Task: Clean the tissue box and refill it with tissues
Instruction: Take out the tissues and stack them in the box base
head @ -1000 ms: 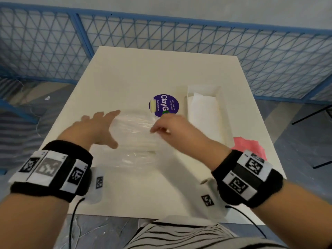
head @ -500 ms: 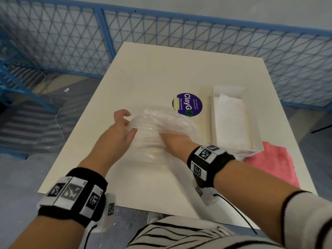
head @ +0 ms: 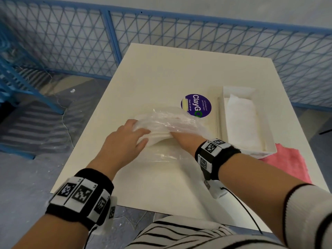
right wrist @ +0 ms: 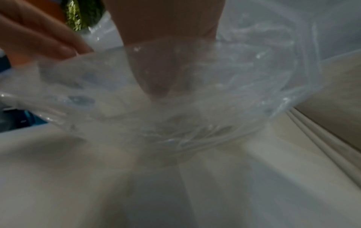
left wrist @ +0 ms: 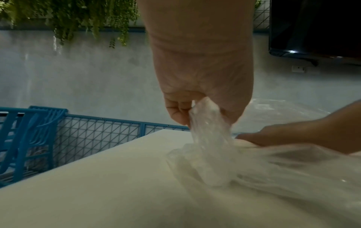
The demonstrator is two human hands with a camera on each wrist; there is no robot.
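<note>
At the left of the head view, the left hand [head: 125, 141] reaches in from the lower left; its grip is narrow, the fingers and thumb bunching a fold of the clear plastic bag [head: 167, 123], as the left wrist view shows plainly. The bag lies crumpled at the middle of the bench [head: 161, 72], with white tissues [head: 158, 139] showing at its mouth. Just right of that, the right hand [head: 185, 139] is pushed inside the bag; through the film its grip cannot be told, wide or narrow. Behind the bag a round purple sticker [head: 195, 105] lies flat on the bench, partly covered by the plastic. Further right the white tissue box [head: 269, 146] stands open, a layer of tissue inside, close to the bench's right edge. A pink cloth [head: 287, 162] lies against the box's near end at the lower right. The far half of the bench and its near left part are bare. A blue mesh fence [head: 71, 42] runs across the top of the frame.
</note>
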